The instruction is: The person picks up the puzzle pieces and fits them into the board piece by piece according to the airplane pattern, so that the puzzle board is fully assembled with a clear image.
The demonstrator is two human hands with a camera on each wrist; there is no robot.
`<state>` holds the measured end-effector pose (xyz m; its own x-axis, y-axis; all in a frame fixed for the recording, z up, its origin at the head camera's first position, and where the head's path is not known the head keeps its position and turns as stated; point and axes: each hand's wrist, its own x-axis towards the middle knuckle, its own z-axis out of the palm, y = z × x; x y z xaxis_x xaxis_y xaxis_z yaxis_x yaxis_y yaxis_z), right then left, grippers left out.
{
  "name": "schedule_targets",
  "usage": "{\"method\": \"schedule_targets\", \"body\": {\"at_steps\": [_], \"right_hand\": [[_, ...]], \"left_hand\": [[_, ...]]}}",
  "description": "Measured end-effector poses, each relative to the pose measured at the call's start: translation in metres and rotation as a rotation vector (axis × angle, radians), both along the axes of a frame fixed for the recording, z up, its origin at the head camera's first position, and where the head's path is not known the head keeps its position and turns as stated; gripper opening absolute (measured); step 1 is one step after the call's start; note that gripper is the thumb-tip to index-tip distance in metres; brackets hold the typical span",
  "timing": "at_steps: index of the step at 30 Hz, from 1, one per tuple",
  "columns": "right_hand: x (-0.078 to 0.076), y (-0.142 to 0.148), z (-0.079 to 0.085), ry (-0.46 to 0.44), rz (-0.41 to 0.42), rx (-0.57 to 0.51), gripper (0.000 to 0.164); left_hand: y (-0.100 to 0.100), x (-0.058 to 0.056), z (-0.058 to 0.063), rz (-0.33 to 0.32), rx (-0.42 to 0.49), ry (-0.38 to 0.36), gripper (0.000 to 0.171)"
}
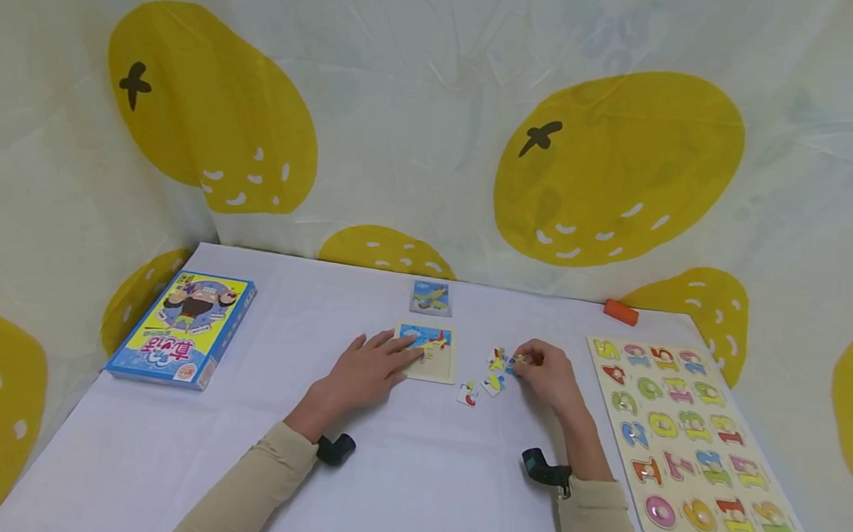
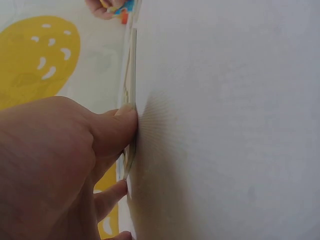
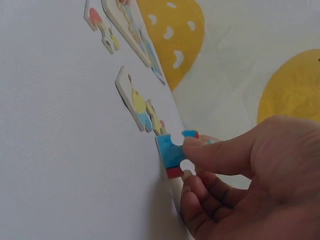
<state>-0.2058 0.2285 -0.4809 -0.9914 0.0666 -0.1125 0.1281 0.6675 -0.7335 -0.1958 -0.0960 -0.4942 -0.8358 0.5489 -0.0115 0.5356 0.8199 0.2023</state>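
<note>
My right hand [image 1: 547,376] pinches a blue jigsaw piece [image 3: 171,152] with a red edge between thumb and fingers. Just left of it lie several loose jigsaw pieces [image 1: 493,384], printed in yellow, blue and red. The left hand [image 1: 367,372] rests with extended fingers over the left side of a small wooden puzzle board [image 1: 433,373]. Its thumb [image 2: 122,122] lies along the board's near edge in the left wrist view. Part of a blue picture with a red and yellow plane shows on the board; the fingers hide the rest.
Behind the board lies a small picture card [image 1: 431,298] with a yellow plane. A blue and yellow box [image 1: 183,326] is at the left. To the right is a wooden number board [image 1: 691,441], with an orange-red block [image 1: 621,312] beyond it. A patterned curtain [image 1: 407,131] hangs behind the table.
</note>
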Motion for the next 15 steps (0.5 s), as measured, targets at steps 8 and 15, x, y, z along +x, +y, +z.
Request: {"method": "schedule_targets", "body": {"at_steps": [8,15], "right_hand": [[-0.006,-0.019,0.004,0.06,0.055,-0.105,0.011],[-0.008,-0.039,0.0,0.058,0.079,-0.234,0.012]], "left_hand": [[0.0,0.001,0.002,-0.004,0.023,-0.009,0.05],[0.001,0.001,0.002,-0.003,0.02,-0.003,0.05]]}}
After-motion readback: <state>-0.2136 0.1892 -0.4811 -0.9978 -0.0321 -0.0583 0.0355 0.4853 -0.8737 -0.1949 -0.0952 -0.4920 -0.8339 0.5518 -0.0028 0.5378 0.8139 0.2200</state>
